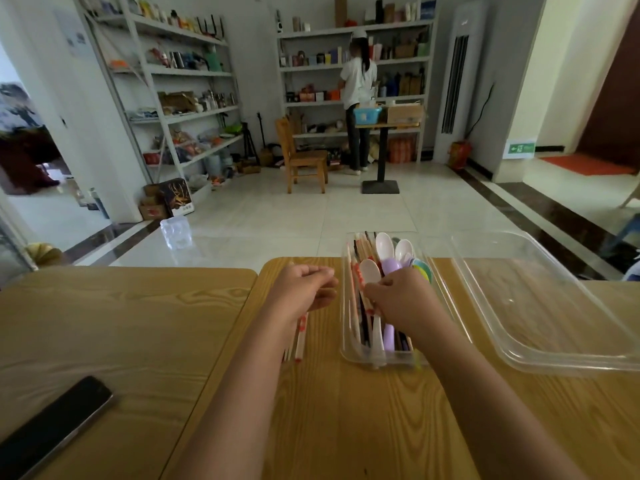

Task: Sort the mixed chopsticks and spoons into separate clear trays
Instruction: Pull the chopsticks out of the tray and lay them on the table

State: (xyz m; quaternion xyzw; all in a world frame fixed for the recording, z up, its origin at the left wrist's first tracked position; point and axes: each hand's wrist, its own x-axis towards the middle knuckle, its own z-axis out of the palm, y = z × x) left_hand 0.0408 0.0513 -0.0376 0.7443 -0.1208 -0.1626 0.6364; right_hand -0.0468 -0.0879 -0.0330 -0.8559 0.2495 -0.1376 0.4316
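Left hand (304,289) grips chopsticks (300,336); right hand (398,299) pinches a red-patterned chopstick (371,310) inside the mixed tray (349,355)

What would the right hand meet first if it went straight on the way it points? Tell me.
The chopsticks in the narrow tray. The right hand points forward-left, fingertips down among them. Depth is unclear, so it may be touching them now.

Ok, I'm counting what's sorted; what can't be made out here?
Head view, chopsticks in left hand: count hidden by fist and forearm.
Head view, right hand in the narrow tray: its fingers cover what it grips, if anything.
Head view, large tray: right edge cuts it off.
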